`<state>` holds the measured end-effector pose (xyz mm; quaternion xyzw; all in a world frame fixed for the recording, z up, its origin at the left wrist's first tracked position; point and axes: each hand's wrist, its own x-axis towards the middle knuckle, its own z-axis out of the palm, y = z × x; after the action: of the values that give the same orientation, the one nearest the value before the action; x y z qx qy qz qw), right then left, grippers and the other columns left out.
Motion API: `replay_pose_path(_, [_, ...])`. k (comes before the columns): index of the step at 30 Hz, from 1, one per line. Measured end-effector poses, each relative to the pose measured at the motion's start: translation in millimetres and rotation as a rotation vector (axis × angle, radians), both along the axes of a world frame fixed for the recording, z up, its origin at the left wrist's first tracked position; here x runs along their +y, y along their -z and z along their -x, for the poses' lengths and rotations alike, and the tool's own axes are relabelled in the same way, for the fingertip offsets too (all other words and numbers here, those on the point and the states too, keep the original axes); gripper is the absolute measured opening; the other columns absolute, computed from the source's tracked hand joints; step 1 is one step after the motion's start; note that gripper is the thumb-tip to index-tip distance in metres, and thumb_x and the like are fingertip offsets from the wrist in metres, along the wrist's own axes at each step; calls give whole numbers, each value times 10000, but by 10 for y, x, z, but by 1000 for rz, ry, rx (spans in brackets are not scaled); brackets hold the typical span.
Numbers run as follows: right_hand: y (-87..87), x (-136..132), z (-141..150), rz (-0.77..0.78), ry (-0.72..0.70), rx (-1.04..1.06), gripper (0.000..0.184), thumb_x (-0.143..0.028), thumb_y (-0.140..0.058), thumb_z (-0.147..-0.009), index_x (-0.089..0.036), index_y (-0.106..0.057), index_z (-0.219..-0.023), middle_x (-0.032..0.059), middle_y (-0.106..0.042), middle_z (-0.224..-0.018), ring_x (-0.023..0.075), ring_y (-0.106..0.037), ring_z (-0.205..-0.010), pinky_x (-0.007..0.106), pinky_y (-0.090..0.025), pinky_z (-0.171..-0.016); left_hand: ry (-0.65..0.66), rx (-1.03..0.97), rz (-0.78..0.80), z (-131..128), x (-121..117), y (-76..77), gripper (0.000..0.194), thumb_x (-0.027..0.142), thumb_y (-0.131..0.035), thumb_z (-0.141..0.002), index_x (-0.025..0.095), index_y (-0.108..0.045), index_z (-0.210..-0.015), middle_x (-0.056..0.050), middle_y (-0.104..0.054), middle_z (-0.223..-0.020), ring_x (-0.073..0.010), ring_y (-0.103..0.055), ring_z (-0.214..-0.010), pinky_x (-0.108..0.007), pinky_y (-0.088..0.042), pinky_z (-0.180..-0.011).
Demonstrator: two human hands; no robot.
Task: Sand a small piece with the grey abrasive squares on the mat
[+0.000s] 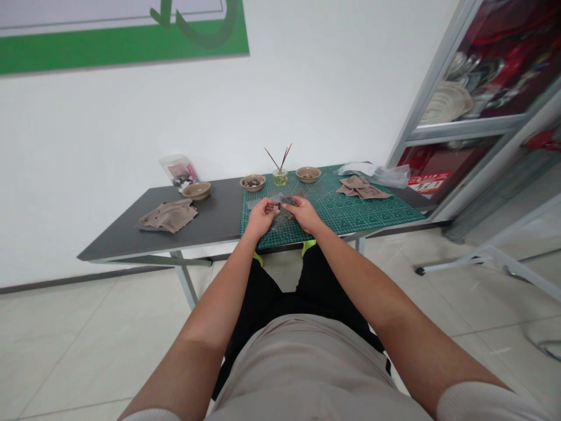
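Over the green cutting mat, my two hands are close together near its front left part. My left hand is closed, with thumb and fingers pinching a small dark piece too small to name. My right hand is closed on a thin clear plastic bag, which looks greyish and lies partly under both hands. Just beyond them stand a bowl of small dark pieces, a glass jar with thin sticks in it, and a second brown bowl with a few small things inside.
On the dark table to the left are a crumpled brown cloth, another brown bowl and a plastic pouch. Another brown cloth and clear plastic packaging lie at the right. A white wall stands behind.
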<state>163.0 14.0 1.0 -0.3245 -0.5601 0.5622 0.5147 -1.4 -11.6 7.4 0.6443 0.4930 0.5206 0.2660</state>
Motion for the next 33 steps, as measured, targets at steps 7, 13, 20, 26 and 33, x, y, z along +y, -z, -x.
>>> replay_pose_path(7, [-6, -10, -9, -33, -52, -12, 340, -407, -835, -614, -161, -695, -803, -5, -659, -707, 118, -562, -639, 249, -441, -590, 6, -92, 55, 7, -21, 10, 160, 245, -753, -656, 180, -673, -778, -6, -690, -725, -157, -619, -689, -305, -502, -722])
replay_pose_path(13, [-3, -3, 1, -42, -35, -25, 342, -384, -836, -616, -151, -678, -809, 18, -688, -775, 126, -585, -674, 231, -461, -552, -31, 26, 11, -21, -41, -16, 67, 212, -710, -685, 175, -685, -735, 7, -658, -673, -142, -583, -645, -272, -452, -660])
replay_pose_path(20, [-49, 19, 34, -21, -71, -166, 343, -383, -829, -684, -131, -734, -895, 53, -718, -790, 124, -595, -618, 219, -491, -469, -147, 206, -5, -37, -94, -24, 48, 200, -654, -749, 183, -630, -711, 19, -634, -634, -140, -559, -613, -258, -395, -610])
replay_pose_path(26, [-52, 36, 38, 16, -82, -184, 334, -360, -868, -657, -118, -749, -854, 68, -729, -780, 131, -608, -612, 221, -509, -463, -139, 283, -24, -53, -138, -63, 103, 202, -639, -759, 193, -586, -672, 20, -631, -624, -140, -546, -604, -256, -376, -593])
replay_pose_path(33, [-59, 38, 14, 89, -94, -96, 298, -342, -865, -671, -122, -733, -822, 65, -719, -743, 134, -620, -590, 235, -498, -492, -87, 198, 13, -65, -161, -71, 80, 223, -644, -772, 189, -603, -713, 21, -647, -638, -134, -562, -611, -253, -399, -612])
